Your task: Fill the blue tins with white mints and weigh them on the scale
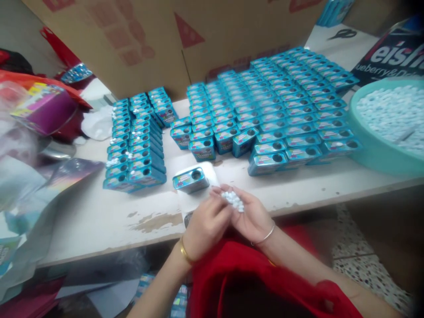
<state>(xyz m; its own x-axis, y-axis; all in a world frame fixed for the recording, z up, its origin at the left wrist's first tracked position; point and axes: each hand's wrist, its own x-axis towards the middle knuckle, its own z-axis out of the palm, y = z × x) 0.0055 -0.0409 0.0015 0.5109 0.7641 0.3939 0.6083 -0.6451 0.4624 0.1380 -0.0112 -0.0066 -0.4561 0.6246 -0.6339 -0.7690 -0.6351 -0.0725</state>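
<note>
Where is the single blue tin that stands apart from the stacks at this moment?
The single blue tin lies on a white scale near the table's front edge, just beyond the hands.

The tin (191, 180) before me was glossy metal; my tabletop (99, 216) was matt, its white paint chipped; the tub (374, 150) was smooth plastic.

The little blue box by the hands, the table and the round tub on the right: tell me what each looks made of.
Little blue box: likely thin printed metal, glossy, with crisp edges and a round hole on top. Table: probably painted wood or board, matte white, with brown patches where the coating has worn off. Tub: plastic by its look, smooth, evenly teal, thick rim.
</note>
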